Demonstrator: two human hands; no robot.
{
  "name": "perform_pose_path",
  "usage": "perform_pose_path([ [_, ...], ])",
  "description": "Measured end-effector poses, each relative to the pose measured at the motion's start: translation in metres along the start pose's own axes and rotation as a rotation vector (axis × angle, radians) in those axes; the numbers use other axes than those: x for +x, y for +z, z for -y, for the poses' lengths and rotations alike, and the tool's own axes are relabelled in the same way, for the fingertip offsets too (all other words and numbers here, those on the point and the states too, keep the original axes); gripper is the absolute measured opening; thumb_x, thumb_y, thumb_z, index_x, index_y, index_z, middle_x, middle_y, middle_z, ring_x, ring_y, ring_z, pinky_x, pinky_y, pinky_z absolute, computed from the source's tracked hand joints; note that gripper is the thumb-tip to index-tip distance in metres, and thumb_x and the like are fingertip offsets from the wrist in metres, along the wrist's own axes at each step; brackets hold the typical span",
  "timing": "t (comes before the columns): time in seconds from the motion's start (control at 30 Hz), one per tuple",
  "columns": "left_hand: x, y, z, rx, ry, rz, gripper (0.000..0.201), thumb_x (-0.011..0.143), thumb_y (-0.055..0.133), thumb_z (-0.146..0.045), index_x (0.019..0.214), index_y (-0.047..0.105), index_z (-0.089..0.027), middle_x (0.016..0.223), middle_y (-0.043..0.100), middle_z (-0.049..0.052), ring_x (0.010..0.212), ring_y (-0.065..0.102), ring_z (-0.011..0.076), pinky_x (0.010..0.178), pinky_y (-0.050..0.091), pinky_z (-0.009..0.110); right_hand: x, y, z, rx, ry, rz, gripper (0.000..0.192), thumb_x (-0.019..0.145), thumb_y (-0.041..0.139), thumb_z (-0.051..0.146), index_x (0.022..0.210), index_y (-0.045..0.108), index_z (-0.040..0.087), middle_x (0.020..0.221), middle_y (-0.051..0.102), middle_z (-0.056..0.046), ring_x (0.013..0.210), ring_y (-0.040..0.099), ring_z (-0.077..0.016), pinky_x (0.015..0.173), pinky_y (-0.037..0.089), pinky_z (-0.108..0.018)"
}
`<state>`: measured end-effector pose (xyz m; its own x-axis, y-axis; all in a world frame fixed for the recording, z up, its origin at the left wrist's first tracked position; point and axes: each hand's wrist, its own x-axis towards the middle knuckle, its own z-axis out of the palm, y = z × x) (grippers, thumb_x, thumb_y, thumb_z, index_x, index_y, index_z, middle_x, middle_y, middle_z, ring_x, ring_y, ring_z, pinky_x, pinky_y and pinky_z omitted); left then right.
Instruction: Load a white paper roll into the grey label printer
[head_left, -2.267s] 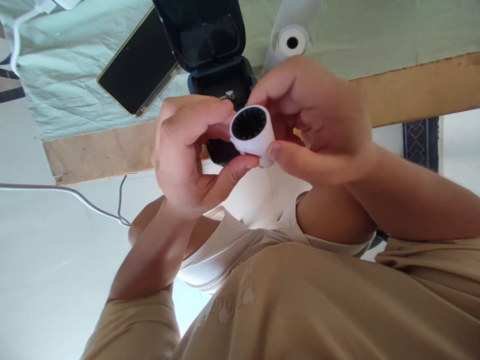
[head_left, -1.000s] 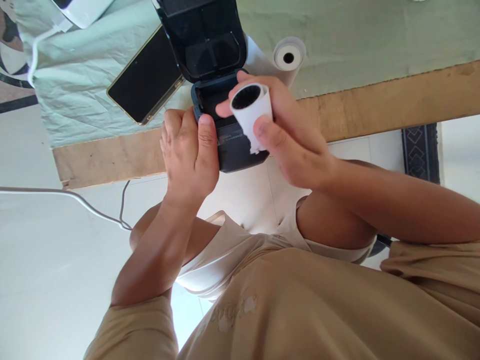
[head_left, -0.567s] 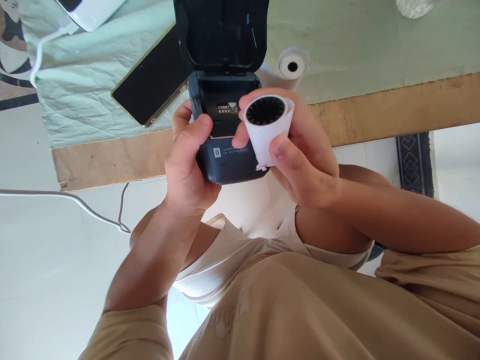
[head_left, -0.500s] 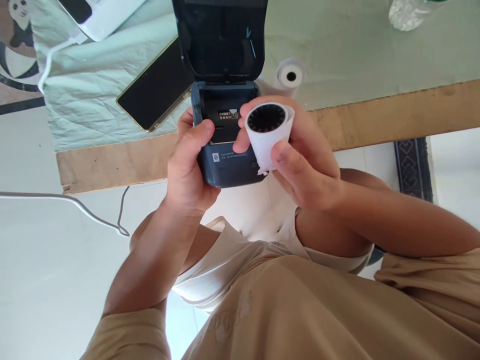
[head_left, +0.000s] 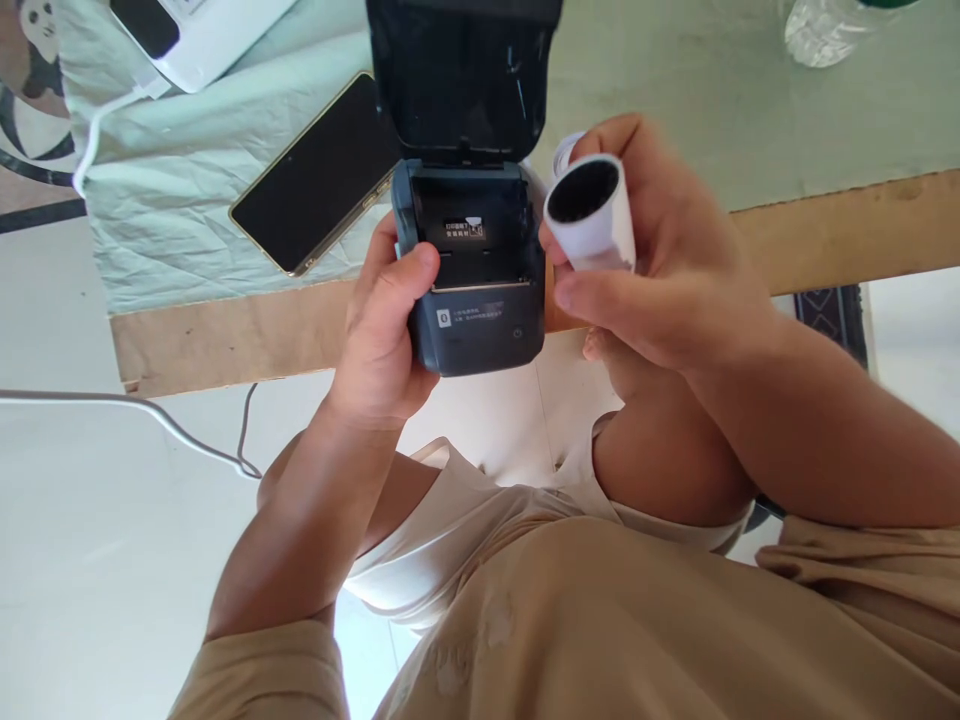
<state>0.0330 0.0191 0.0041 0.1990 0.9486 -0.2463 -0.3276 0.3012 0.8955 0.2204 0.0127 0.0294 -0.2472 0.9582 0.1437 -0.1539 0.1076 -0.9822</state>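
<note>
My left hand [head_left: 386, 330] grips the left side of a dark label printer [head_left: 480, 340], thumb over the edge of its paper bay. The printer's black lid [head_left: 461, 80] is swung up, and the bay shows a small printed sticker with no roll inside. To the right of the printer, my right hand [head_left: 652, 250] is closed around a white paper roll [head_left: 600, 230] with a dark hollow core facing up. The roll is apart from the bay. Partly hidden behind that hand, a second white roll [head_left: 566, 152] rests on the table.
A smartphone [head_left: 319, 175] with a dark screen lies on the green cloth [head_left: 187, 240], left of the printer. A white device [head_left: 202, 45] with a cable is at upper left. A clear bottle [head_left: 821, 35] lies at upper right. The wooden table edge [head_left: 232, 345] runs in front.
My right hand has carried the paper roll up and to the right, off the printer's front corner, uncovering the bay and power button. The printer shifted slightly right in my left hand.
</note>
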Motion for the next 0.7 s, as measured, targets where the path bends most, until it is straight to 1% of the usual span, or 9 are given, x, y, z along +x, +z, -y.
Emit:
perform_pose_path([
  [0.07, -0.001, 0.001, 0.000, -0.015, 0.010, 0.018, 0.040, 0.082, 0.070, -0.050, 0.112, 0.057, -0.027, 0.109, 0.073, 0.006, 0.113, 0.070, 0.0310, 0.086, 0.064, 0.038, -0.003, -0.001, 0.000, -0.144, -0.041, -0.011, 0.030, 0.076, 0.068, 0.018, 0.091, 0.043, 0.023, 0.078, 0.051, 0.006, 0.064, 0.047, -0.0059, 0.061, 0.047, -0.021],
  [0.13, -0.001, 0.001, 0.000, -0.016, 0.012, 0.025, 0.039, 0.082, 0.070, -0.050, 0.111, 0.057, -0.028, 0.107, 0.073, 0.005, 0.113, 0.070, 0.0306, 0.085, 0.064, 0.038, -0.005, -0.002, 0.001, -0.250, -0.084, -0.036, 0.027, 0.081, 0.065, 0.024, 0.095, 0.043, 0.023, 0.079, 0.050, 0.004, 0.067, 0.048, -0.0084, 0.069, 0.049, -0.025],
  [0.2, -0.002, 0.002, 0.000, -0.015, 0.006, 0.035, 0.035, 0.083, 0.070, -0.047, 0.110, 0.058, -0.028, 0.107, 0.073, 0.004, 0.115, 0.069, 0.0300, 0.085, 0.063, 0.037, -0.007, -0.003, 0.001, -0.321, -0.133, -0.053, 0.029, 0.080, 0.065, 0.028, 0.100, 0.044, 0.024, 0.083, 0.048, 0.002, 0.072, 0.049, -0.0113, 0.074, 0.051, -0.029],
  [0.37, -0.002, 0.000, 0.001, -0.053, 0.034, 0.085, 0.025, 0.090, 0.063, -0.036, 0.112, 0.057, -0.026, 0.104, 0.070, 0.003, 0.119, 0.066, 0.0263, 0.086, 0.062, 0.034, -0.008, -0.003, 0.001, -0.448, -0.183, 0.000, 0.023, 0.075, 0.054, 0.027, 0.096, 0.048, 0.023, 0.098, 0.047, -0.003, 0.078, 0.048, -0.0138, 0.077, 0.053, -0.034],
  [0.43, -0.003, 0.000, 0.002, -0.062, 0.053, 0.108, 0.024, 0.091, 0.061, -0.033, 0.113, 0.057, -0.025, 0.103, 0.069, 0.002, 0.114, 0.067, 0.0241, 0.083, 0.061, 0.032, -0.007, -0.003, 0.002, -0.553, -0.266, -0.004, 0.023, 0.076, 0.053, 0.030, 0.098, 0.049, 0.023, 0.105, 0.050, -0.004, 0.087, 0.052, -0.0165, 0.084, 0.053, -0.036],
  [0.5, -0.003, 0.001, 0.003, -0.075, 0.072, 0.117, 0.024, 0.093, 0.059, -0.031, 0.115, 0.055, -0.023, 0.097, 0.066, 0.002, 0.103, 0.069, 0.0201, 0.075, 0.059, 0.028, -0.004, -0.002, 0.003, -0.709, -0.387, -0.007, 0.022, 0.079, 0.053, 0.033, 0.099, 0.051, 0.023, 0.109, 0.054, -0.004, 0.099, 0.053, -0.0193, 0.094, 0.051, -0.038],
  [0.53, -0.003, 0.002, 0.003, -0.087, 0.087, 0.113, 0.023, 0.093, 0.057, -0.029, 0.115, 0.055, -0.022, 0.093, 0.064, 0.001, 0.095, 0.068, 0.0174, 0.070, 0.057, 0.025, -0.002, -0.002, 0.004, -0.787, -0.440, -0.012, 0.021, 0.080, 0.053, 0.034, 0.098, 0.052, 0.022, 0.108, 0.057, -0.004, 0.101, 0.054, -0.0195, 0.095, 0.050, -0.038],
  [0.6, -0.004, 0.004, 0.004, -0.105, 0.115, 0.097, 0.021, 0.095, 0.055, -0.027, 0.115, 0.055, -0.020, 0.089, 0.061, 0.001, 0.081, 0.065, 0.0129, 0.061, 0.052, 0.021, 0.001, -0.002, 0.006, -0.917, -0.520, -0.025, 0.020, 0.080, 0.054, 0.034, 0.095, 0.052, 0.020, 0.102, 0.060, -0.004, 0.095, 0.056, -0.0176, 0.089, 0.050, -0.035],
  [0.7, -0.004, 0.007, 0.004, -0.106, 0.120, 0.074, 0.023, 0.093, 0.055, -0.028, 0.115, 0.055, -0.019, 0.089, 0.061, 0.002, 0.071, 0.061, 0.0111, 0.053, 0.046, 0.020, 0.005, 0.000, 0.004, -1.013, -0.552, -0.048, 0.017, 0.080, 0.052, 0.029, 0.094, 0.049, 0.019, 0.099, 0.063, -0.003, 0.088, 0.058, -0.0147, 0.079, 0.049, -0.031],
])
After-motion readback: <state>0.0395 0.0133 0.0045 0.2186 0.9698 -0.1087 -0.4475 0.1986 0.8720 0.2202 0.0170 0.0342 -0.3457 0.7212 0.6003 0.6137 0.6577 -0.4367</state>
